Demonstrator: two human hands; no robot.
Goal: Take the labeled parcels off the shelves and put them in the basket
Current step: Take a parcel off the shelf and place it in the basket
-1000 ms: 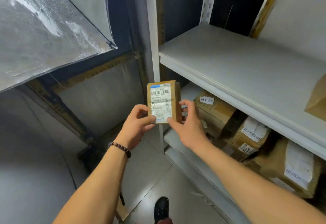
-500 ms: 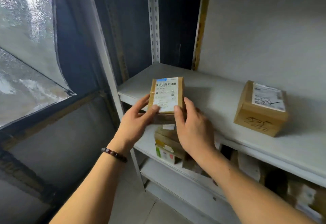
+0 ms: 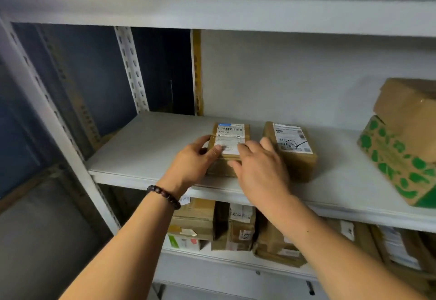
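Left hand (image 3: 194, 161) and right hand (image 3: 258, 171) gripping a small labeled parcel (image 3: 230, 142) from either side, resting on the middle shelf (image 3: 146, 148). Just right, a second labeled parcel (image 3: 295, 148). Farther right, a green-printed box (image 3: 396, 160).

Soft, even light falls on my shelf (image 3: 146, 148) from above and in front, bright on the pale back wall (image 3: 295, 75). The bay to the left stays dark blue and dim. My hands cast faint shadows onto the board. No glare anywhere. The whole picture is slightly smeared, and the upper shelf edge (image 3: 212, 9) bows near the frame's margins.
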